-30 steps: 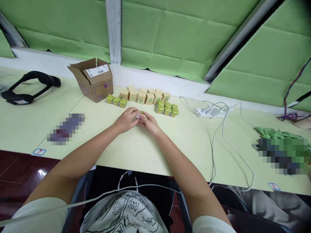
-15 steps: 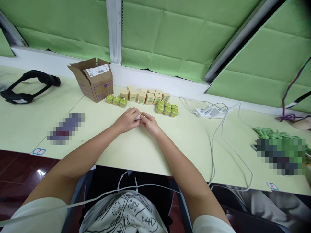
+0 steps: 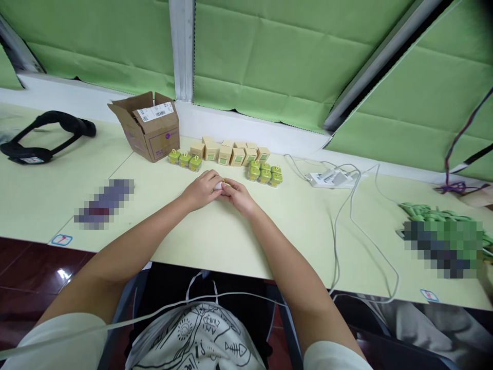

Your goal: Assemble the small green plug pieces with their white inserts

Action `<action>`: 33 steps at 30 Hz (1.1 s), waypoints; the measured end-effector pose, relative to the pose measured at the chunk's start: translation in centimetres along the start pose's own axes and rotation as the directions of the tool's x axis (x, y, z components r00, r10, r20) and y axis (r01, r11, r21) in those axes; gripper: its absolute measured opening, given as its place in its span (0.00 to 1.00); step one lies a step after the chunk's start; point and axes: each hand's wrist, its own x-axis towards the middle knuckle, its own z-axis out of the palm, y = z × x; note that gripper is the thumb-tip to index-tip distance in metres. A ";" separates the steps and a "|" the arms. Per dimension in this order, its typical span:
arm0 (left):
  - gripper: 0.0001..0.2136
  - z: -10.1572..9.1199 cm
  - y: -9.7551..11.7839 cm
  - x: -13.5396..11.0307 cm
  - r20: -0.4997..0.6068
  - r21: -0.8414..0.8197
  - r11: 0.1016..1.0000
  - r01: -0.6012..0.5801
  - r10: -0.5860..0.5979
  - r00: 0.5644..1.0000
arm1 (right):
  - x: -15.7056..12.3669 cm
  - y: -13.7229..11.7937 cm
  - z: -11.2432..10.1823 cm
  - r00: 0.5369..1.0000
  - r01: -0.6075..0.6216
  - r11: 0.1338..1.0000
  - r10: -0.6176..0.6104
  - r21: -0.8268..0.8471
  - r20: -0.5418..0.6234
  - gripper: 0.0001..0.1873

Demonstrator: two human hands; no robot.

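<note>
My left hand [image 3: 202, 190] and my right hand [image 3: 238, 196] meet above the table, fingers closed around a small whitish object with a yellow-green edge [image 3: 218, 185]. The fingers cover most of it, so its kind cannot be made out. Just beyond my left hand, a short row of small clear containers with green lids and loops [image 3: 184, 160] stands on the table. A second group of such green-lidded containers [image 3: 265, 176] is beyond my right hand. Behind both groups, several small tan cardboard boxes with green label patches [image 3: 224, 154] stand close together.
An open brown carton [image 3: 164, 141] stands back left, with a black headset-like frame [image 3: 75, 124] farther left. At right lie a white power strip [image 3: 331, 180] and loose white cables [image 3: 335, 231]. Green cord-like material [image 3: 435, 211] sits far right. Two pixelated items rest on the table [image 3: 215, 241].
Both hands stay together around the small object, with hardly any shift. The containers and boxes have not moved.
</note>
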 end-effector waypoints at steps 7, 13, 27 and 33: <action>0.06 -0.1 0.1 0.2 0.008 0.019 0.999 -0.033 0.032 0.999 | -0.2 -0.7 -0.1 0.998 -0.055 0.998 0.055 -0.011 0.020 0.18; 0.04 -0.1 0.4 0.3 -0.008 0.035 0.998 -0.053 0.053 0.999 | -0.4 -1.3 -0.2 0.994 -0.097 0.995 0.096 0.007 0.050 0.15; 0.13 1.3 -0.5 -0.1 -0.165 0.001 1.000 0.003 -0.003 0.986 | -0.3 -0.9 0.5 1.000 0.011 1.000 -0.011 -0.019 -0.021 0.20; 0.12 0.9 -0.1 0.0 -0.127 -0.054 0.999 -0.004 -0.002 0.992 | -0.4 -1.2 0.2 1.000 0.006 1.000 -0.006 -0.009 0.012 0.19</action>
